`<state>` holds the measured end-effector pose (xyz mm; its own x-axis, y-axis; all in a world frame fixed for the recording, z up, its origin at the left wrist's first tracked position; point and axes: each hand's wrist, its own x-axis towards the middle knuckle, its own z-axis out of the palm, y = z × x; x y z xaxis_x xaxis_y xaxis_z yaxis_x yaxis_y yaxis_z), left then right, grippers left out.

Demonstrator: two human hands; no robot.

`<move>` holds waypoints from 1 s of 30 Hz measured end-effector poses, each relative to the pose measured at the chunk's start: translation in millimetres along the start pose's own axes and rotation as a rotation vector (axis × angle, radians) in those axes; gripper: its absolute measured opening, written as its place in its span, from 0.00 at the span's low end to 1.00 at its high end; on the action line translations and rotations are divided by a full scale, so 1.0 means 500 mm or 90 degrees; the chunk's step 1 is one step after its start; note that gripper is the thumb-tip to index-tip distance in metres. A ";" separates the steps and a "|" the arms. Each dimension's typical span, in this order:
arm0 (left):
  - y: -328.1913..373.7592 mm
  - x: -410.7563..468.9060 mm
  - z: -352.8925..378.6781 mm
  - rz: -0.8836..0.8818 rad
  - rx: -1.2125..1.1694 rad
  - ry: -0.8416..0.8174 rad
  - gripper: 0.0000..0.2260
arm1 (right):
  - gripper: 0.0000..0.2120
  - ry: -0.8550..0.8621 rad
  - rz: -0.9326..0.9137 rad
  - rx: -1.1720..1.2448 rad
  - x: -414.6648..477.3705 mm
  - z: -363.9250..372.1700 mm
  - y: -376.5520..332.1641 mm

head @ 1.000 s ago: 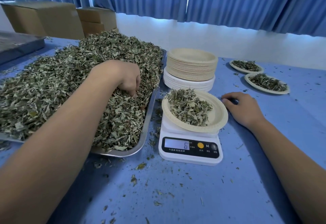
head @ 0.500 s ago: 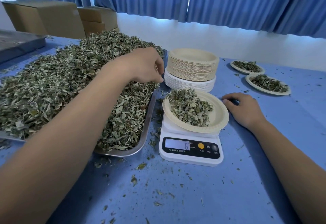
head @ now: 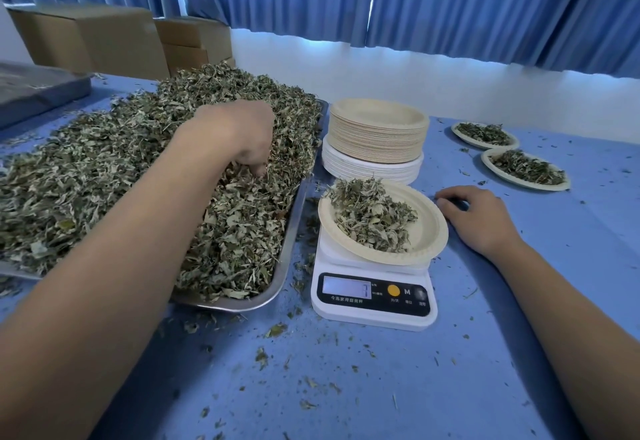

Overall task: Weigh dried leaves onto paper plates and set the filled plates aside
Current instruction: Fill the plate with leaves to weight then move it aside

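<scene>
Two filled plates (head: pixel 535 186) are sitting side by side at the far right of the table (head: pixel 381 387), well apart from the scale (head: pixel 374 315). The table top is showing blue all over, and crumbs (head: pixel 273 330) of leaf are lying scattered on it, thickest in front of the tray (head: pixel 292 231) and the scale. Blue curtains (head: pixel 450 6) are hanging in folds across the back of the room, ending above a white wall (head: pixel 415 86), with a bright slit showing between two panels. Brown boxes (head: pixel 93 37) are standing at the far left, and a flat grey slab (head: pixel 34 89) is lying on the table just in front of them. The metal tray is taking up the left side, heaped with leaves (head: pixel 104 169) right to its rim. The left hand (head: pixel 242 134) is reaching into the heap near the tray's right edge, its fingers curling down round a clump of leaves, the tips hidden among them. Just beside the tray the white scale is carrying a plate (head: pixel 427 228) with a smaller mound of leaves on its left half; the figure on the display is too faint to read. Behind the scale a stack (head: pixel 377 134) of plates is standing, beige ones on white. The right hand (head: pixel 474 217) is resting palm down on the table just beside the plate, fingers relaxed and slightly spread; whether they are touching its rim I cannot tell.
</scene>
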<state>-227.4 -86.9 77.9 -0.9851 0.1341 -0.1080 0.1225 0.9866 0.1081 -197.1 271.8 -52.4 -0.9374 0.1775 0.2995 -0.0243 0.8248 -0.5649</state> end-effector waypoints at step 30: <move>0.367 -0.046 0.163 0.270 -0.197 0.022 0.25 | 0.08 -0.061 0.165 0.320 -0.034 -0.167 0.026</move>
<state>-172.3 98.7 19.5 -0.8606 0.5075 0.0414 0.4753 0.7715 0.4229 -152.4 324.5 -0.8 -0.9617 0.2706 0.0440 0.0706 0.3993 -0.9141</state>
